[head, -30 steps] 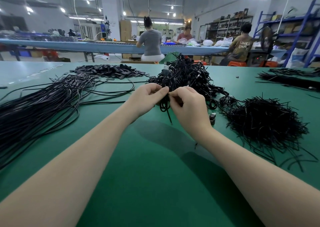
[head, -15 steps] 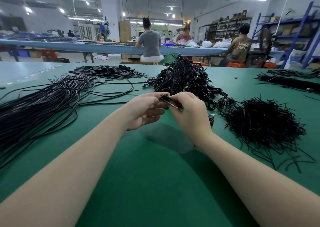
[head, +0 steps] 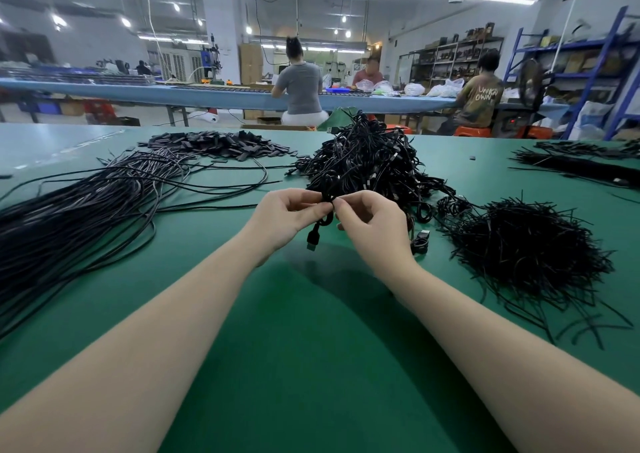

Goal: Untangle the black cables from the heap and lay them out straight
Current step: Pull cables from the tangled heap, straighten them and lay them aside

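A tangled heap of black cables [head: 367, 162] sits at the middle of the green table [head: 311, 366]. Just in front of it, my left hand [head: 284, 217] and my right hand [head: 374, 224] meet and both pinch one black cable [head: 320, 222] between fingertips and thumbs. Its plug end [head: 311, 243] hangs down between my hands, above the table. To the left lies a long bundle of straightened black cables [head: 79, 210], running off the left edge.
A bristly pile of short black ties [head: 526, 248] lies to the right, with a loose plug [head: 420, 241] beside it. Flat black pieces [head: 218, 144] are piled at the back left. More black strands [head: 581, 162] lie far right. People sit at a far bench.
My hands have lifted slightly and closed together on the cable at the heap's front. A plug end now dangles below them, where earlier only a short stub showed between my fingers.
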The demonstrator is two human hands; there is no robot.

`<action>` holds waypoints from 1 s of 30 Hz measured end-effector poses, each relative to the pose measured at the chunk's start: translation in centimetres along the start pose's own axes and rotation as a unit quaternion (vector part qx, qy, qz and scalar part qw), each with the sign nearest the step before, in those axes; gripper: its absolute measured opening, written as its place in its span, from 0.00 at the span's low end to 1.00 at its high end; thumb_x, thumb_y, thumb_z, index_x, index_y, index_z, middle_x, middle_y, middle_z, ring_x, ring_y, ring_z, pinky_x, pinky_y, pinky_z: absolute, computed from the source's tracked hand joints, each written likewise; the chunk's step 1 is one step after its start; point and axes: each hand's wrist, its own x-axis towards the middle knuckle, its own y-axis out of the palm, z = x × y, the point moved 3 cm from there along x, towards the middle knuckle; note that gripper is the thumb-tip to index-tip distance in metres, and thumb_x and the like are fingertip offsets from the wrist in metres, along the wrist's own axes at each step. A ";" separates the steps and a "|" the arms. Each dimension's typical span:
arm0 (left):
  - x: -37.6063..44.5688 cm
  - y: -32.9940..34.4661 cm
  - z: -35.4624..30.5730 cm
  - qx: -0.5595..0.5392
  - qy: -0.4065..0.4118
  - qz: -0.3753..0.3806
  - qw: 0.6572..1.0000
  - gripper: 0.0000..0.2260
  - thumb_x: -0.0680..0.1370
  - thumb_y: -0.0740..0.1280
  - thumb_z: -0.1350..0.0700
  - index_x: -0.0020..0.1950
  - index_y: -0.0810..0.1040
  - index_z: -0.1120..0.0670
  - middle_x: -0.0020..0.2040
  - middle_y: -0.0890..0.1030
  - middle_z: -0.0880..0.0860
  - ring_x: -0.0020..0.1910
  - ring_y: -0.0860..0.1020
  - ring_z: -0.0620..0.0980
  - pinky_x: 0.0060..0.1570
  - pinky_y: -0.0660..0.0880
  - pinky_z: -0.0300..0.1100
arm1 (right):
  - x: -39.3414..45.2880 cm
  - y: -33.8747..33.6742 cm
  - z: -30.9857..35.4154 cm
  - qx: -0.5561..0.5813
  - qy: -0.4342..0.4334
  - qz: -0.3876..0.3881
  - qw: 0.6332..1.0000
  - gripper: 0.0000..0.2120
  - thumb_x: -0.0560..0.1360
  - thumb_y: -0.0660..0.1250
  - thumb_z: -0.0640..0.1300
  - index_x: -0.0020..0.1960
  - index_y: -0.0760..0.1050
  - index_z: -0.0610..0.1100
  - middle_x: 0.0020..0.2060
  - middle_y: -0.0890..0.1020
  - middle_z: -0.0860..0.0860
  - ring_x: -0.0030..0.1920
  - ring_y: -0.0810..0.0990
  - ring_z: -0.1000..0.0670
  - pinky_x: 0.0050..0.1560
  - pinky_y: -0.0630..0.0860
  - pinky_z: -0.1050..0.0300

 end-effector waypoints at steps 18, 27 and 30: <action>-0.2 0.2 0.6 -0.013 -0.067 0.045 0.997 0.05 0.75 0.71 0.52 0.48 0.82 0.51 0.35 0.82 0.47 0.34 0.80 0.42 0.37 0.78 0.35 | -0.2 -0.7 0.6 -0.180 -0.147 0.021 0.972 0.05 0.76 0.67 0.43 0.47 0.81 0.44 0.38 0.82 0.52 0.39 0.78 0.53 0.42 0.76 0.55; -0.6 0.4 0.2 -0.177 -0.249 0.120 0.945 0.08 0.76 0.69 0.52 0.40 0.76 0.54 0.32 0.76 0.49 0.25 0.72 0.43 0.25 0.71 0.34 | -0.6 -0.8 2.2 -0.363 -0.358 0.035 0.860 0.06 0.69 0.68 0.29 0.35 0.73 0.35 0.27 0.73 0.43 0.27 0.72 0.42 0.27 0.69 0.56; -1.0 -0.2 0.1 -0.273 -0.315 0.188 0.889 0.07 0.73 0.69 0.54 0.37 0.81 0.56 0.32 0.76 0.49 0.25 0.74 0.42 0.25 0.71 0.33 | -0.7 -0.5 2.5 -0.383 -0.434 0.031 0.815 0.09 0.63 0.72 0.27 0.34 0.74 0.37 0.28 0.73 0.44 0.27 0.73 0.44 0.28 0.69 0.57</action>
